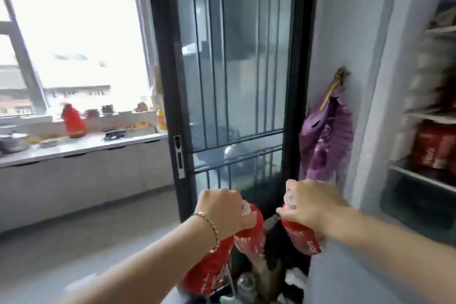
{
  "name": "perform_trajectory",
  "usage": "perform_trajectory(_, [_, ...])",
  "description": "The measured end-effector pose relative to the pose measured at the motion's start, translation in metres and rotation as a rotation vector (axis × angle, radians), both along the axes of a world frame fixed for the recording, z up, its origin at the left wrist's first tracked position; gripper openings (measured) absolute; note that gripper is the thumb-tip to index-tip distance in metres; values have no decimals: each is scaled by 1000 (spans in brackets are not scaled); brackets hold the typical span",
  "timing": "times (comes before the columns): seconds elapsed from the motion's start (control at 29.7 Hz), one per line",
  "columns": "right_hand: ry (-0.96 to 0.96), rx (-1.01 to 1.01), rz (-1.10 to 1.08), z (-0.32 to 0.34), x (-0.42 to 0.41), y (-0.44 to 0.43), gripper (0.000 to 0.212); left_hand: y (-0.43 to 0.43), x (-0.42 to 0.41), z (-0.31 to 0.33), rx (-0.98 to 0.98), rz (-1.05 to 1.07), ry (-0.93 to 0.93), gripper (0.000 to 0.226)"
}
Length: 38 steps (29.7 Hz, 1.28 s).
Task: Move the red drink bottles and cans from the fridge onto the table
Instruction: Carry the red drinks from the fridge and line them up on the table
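At far left, well beyond the fingers, a counter (81,142) under the window carries a red container (72,119); its type cannot be determined. The left hand (222,210) is closed around the necks of what appear to be two red drink bottles (209,266), which hang below the fingers. Ahead of both hands stands a dark-framed glass door (229,69). The right hand (313,205) is closed around the neck of one red drink bottle (302,236), its body angled down and away from the fingers. Judged from shape and label, the bottles are plastic, moderately heavy if full, possibly slippery with condensation; grip below the cap flange, or transfer to the body for secure placement. To the right of the right fingers, the open fridge (429,116) holds further red cans (436,147) on a shelf. No table is in view.
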State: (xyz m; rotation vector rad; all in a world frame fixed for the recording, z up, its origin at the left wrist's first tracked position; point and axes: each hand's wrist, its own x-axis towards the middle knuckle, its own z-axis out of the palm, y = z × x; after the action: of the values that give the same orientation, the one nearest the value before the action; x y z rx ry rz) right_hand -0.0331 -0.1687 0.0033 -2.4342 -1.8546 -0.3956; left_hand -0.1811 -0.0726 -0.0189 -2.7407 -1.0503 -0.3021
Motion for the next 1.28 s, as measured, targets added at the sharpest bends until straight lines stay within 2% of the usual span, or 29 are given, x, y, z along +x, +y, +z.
perform_trajectory(0.13, [-4, -53, 330, -31, -119, 42, 35, -2, -143, -35, -44, 286, 37, 41])
perform_trajectory(0.3, [-94, -82, 674, -63, -311, 59, 51, -47, -343, -61, -61, 621, 94, 47])
perform_trajectory(0.64, [-34, -217, 1192, -101, -713, -34, 45, -238, -710, -104, -175, 1241, 68, 49])
perform_trajectory(0.91, [67, -336, 1520, -124, -935, -118, 44, -372, -883, -128, -305, 1655, 0, 49])
perform_trajectory(1.14, [13, -430, 1748, -146, -1105, -164, 47, -450, -1003, -145, -334, 1912, -120, 36])
perform_trajectory(1.28, [-14, -467, 1850, -152, -1200, -188, 47, -480, -1070, -146, -337, 2069, -203, 38])
